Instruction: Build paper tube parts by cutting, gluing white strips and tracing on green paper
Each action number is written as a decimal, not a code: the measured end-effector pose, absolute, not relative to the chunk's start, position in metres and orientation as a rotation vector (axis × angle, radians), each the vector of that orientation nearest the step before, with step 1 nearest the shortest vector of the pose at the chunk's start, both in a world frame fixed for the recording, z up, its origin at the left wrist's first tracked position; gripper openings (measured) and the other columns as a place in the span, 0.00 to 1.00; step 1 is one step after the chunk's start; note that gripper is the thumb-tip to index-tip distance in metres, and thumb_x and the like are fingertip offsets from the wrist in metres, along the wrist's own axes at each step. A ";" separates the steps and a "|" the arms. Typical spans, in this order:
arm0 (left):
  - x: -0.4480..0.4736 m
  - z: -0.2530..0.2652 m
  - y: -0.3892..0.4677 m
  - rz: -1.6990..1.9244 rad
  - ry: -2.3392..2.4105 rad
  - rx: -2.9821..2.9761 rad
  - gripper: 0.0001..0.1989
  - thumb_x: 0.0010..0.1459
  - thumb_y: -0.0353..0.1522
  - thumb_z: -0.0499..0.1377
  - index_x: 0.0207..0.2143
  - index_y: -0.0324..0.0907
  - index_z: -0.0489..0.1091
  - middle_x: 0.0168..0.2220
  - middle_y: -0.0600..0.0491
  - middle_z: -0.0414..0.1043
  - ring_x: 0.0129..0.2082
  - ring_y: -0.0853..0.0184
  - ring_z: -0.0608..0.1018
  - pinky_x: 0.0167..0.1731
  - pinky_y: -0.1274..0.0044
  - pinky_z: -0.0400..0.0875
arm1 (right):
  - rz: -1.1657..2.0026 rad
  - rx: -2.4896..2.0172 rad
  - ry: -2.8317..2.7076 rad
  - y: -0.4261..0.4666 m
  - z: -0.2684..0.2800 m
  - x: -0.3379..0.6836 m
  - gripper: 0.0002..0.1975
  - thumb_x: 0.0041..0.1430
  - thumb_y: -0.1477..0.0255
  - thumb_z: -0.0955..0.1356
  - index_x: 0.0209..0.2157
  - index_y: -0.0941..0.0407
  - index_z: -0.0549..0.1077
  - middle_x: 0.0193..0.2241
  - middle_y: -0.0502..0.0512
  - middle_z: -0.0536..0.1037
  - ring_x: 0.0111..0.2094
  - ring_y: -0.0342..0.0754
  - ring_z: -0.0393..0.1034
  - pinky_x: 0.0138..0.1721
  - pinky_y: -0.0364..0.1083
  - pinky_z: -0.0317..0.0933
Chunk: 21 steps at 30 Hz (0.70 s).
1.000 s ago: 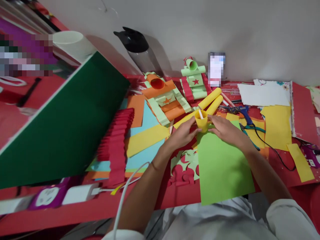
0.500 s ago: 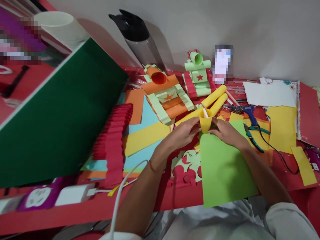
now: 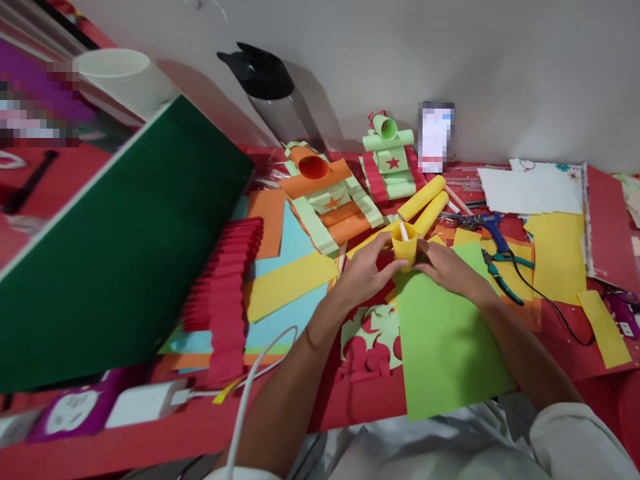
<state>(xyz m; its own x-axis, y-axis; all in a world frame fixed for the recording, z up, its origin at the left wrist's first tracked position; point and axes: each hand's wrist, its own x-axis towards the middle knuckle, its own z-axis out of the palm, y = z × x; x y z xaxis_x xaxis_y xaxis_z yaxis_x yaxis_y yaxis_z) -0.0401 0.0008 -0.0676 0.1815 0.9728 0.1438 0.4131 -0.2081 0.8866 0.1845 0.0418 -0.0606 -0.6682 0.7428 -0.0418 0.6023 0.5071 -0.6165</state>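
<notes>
Between my two hands stands a short yellow paper tube (image 3: 405, 248), its open end facing up and something white showing inside. My left hand (image 3: 369, 265) grips it from the left, thumb across the near side. From the right, my right hand (image 3: 445, 265) closes its fingers on the same tube. Beneath it lies a light green sheet (image 3: 450, 340). Just beyond are rolled yellow paper tubes (image 3: 423, 199). An orange and green paper figure (image 3: 327, 193) lies behind my left hand, and a smaller green and red one (image 3: 391, 160) leans farther back.
A big dark green board (image 3: 125, 247) slants over the left side. Pliers (image 3: 505, 277) and a blue glue gun (image 3: 487, 223) with its cord lie at right. A phone (image 3: 435, 137) and a dark-lidded bottle (image 3: 275, 100) stand by the wall. A white cable (image 3: 245, 393) crosses near my left forearm.
My left thumb has come round to the near side of the yellow tube. The view has tilted slightly, so everything sits a little lower. Both hands still hold the tube.
</notes>
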 end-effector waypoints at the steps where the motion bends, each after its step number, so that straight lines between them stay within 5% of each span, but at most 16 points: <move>1: -0.039 -0.068 0.001 0.988 1.318 1.734 0.26 0.63 0.44 0.64 0.59 0.42 0.69 0.56 0.44 0.78 0.55 0.54 0.81 0.59 0.63 0.74 | 0.892 -1.145 -2.525 0.042 -0.061 0.185 0.24 0.71 0.71 0.67 0.66 0.55 0.66 0.54 0.66 0.79 0.54 0.58 0.75 0.55 0.56 0.67; 12: -0.035 -0.075 0.000 1.010 1.376 1.764 0.29 0.62 0.45 0.64 0.61 0.43 0.67 0.59 0.43 0.75 0.60 0.51 0.77 0.62 0.61 0.69 | 0.820 -1.143 -2.539 0.043 -0.038 0.196 0.19 0.71 0.70 0.67 0.62 0.53 0.71 0.59 0.64 0.77 0.60 0.57 0.72 0.60 0.56 0.64; 17: -0.034 -0.079 -0.001 0.979 1.415 1.774 0.27 0.63 0.47 0.62 0.58 0.43 0.68 0.56 0.43 0.76 0.57 0.51 0.77 0.61 0.62 0.70 | 0.451 -1.637 -2.232 0.056 -0.005 0.265 0.11 0.70 0.65 0.67 0.49 0.54 0.76 0.47 0.60 0.82 0.44 0.55 0.76 0.49 0.52 0.67; 21: -0.035 -0.081 -0.001 0.966 1.434 1.761 0.28 0.63 0.47 0.62 0.59 0.42 0.67 0.57 0.42 0.75 0.57 0.51 0.78 0.62 0.61 0.70 | 0.254 -1.850 -2.169 0.062 -0.021 0.307 0.13 0.67 0.63 0.69 0.48 0.55 0.71 0.43 0.61 0.81 0.43 0.57 0.76 0.43 0.50 0.65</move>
